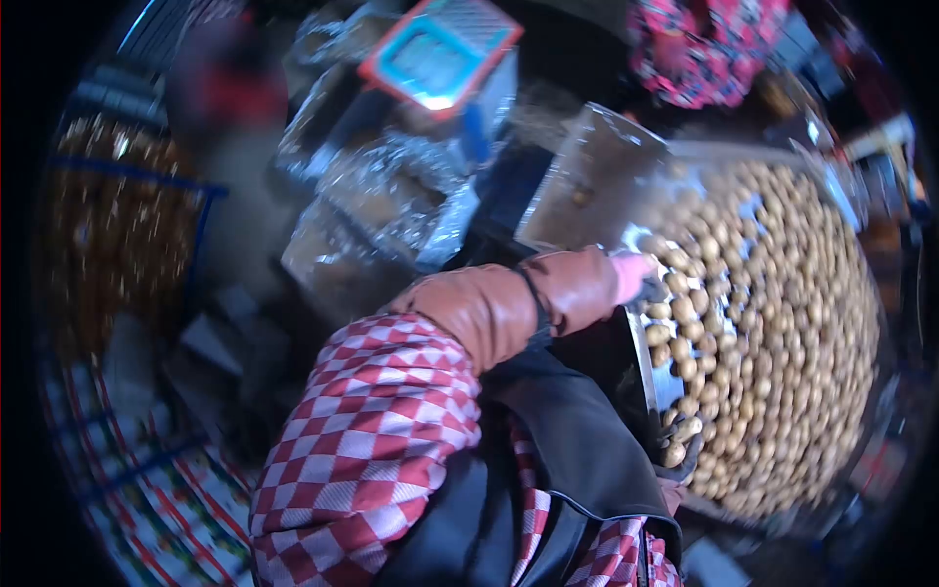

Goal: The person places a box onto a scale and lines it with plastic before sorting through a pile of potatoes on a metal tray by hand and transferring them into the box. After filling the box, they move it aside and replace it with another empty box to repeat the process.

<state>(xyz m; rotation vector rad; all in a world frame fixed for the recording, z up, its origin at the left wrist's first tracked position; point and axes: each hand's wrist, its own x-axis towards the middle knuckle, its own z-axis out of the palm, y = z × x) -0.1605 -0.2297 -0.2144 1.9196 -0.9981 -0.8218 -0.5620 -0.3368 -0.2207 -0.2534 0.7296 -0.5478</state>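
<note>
Reaching from the lower middle of the frame toward the right, a hand (587, 284) in a brown rubber-looking glove rests at the near edge of a large metal tray (653, 377) heaped with small round tan nuts (773, 333). Which of the person's hands this is cannot be told for certain; it looks like the left, since its arm crosses the centre of the picture. The fingertips (634, 264), pinkish at the end, touch the nuts at the tray's left rim. The fingers appear partly curled, but blur hides whether they have closed on anything, so the grip cannot be told. The forearm wears a red-and-white checked sleeve (377, 430), which fills the lower centre, and a dark apron or jacket (558, 460) lies just below it.

Low on the tray, at the right of centre, a second dark gloved shape (680, 445) seems to sit against the rim among the nuts; it may be the other hand, though it is too dim to be sure or to judge its grip.

Just above the gloved hand, a flat sheet of metal (597, 176) leans at the tray's upper left corner. Crinkled clear plastic bags (381, 196) lie in the upper middle, with a red-and-blue framed object (440, 54) above them. A red patterned cloth (704, 44) shows at the top right. A striped woven bag (166, 489) fills the lower left.
</note>
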